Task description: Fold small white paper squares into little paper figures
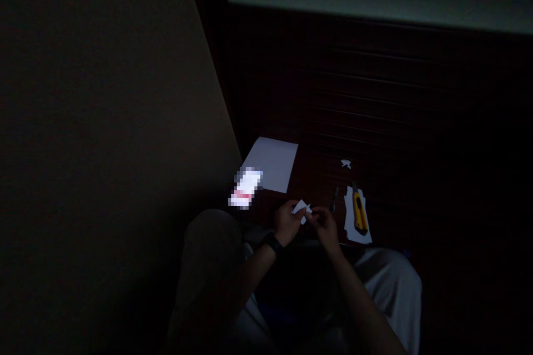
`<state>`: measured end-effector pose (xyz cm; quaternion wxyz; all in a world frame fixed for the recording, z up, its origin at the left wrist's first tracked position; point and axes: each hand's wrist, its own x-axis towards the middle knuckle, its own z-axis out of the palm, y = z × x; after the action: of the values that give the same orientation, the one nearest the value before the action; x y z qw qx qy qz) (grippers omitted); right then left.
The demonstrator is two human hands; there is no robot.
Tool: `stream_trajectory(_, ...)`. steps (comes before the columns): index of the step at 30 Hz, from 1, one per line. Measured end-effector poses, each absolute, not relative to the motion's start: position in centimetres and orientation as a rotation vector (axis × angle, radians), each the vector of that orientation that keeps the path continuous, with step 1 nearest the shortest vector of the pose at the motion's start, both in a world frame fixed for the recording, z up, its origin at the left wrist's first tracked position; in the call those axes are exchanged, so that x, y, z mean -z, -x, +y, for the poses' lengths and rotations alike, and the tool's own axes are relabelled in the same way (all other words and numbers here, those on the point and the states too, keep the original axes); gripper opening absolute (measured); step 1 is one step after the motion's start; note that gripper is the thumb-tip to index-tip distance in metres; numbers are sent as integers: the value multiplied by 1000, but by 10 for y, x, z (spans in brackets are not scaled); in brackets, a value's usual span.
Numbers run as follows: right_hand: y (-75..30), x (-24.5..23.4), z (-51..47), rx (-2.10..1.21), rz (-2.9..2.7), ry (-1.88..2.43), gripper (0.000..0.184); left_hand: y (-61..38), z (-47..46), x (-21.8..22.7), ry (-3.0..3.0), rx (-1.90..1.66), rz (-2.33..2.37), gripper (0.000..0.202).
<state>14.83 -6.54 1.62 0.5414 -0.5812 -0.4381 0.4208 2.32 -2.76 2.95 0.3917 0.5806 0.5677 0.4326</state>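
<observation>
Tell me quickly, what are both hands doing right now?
Left hand: closed, holding a small white paper piece.
Right hand: at the paper's edge; too dark to tell whether it grips.

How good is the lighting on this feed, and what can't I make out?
Head view: very dim overall, the lower right nearly black; head view: the bright patch is pixelated, its content unreadable; head view: the white paper piece stands out, but the left hand and right hand are dim, fingertip detail unclear.
</observation>
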Motion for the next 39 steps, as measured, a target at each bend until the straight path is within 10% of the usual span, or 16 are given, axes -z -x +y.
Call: stream_trajectory(39,-148,-8,-67,-827,-889,1497,35,-37,-58,-32,-970,-1025,1064,44)
